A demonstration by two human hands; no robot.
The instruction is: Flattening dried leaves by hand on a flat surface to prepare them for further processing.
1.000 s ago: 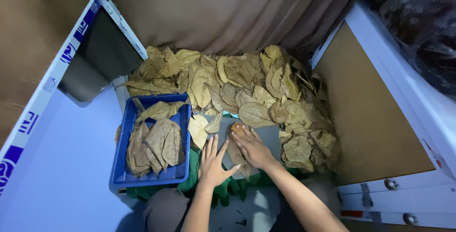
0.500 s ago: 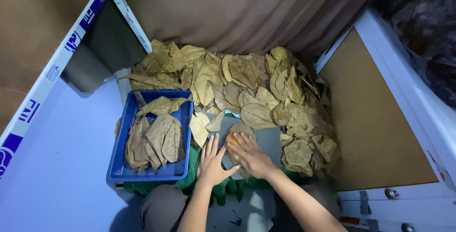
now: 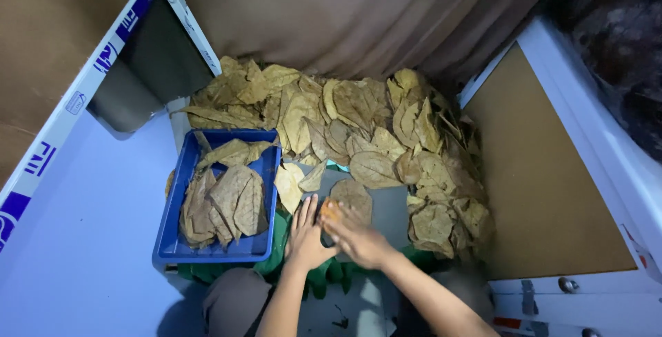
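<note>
With the left hand (image 3: 307, 235) laid flat and open-fingered on the grey board (image 3: 390, 206) and the right hand (image 3: 355, 238) pressed, fingers spread, on the dried leaf (image 3: 353, 197) lying there, the brittle leaf is likely cracked if pushed too hard.

I see a blue tray (image 3: 174, 220) at left — dried leaves inside. Behind it, a brown curtain (image 3: 345, 20); a corkboard panel (image 3: 545, 171) at right.

Tan-brown dried leaves (image 3: 331, 113), a blue tray (image 3: 172, 237), a grey board (image 3: 389, 209), perhaps an orange sponge (image 3: 329, 208).
</note>
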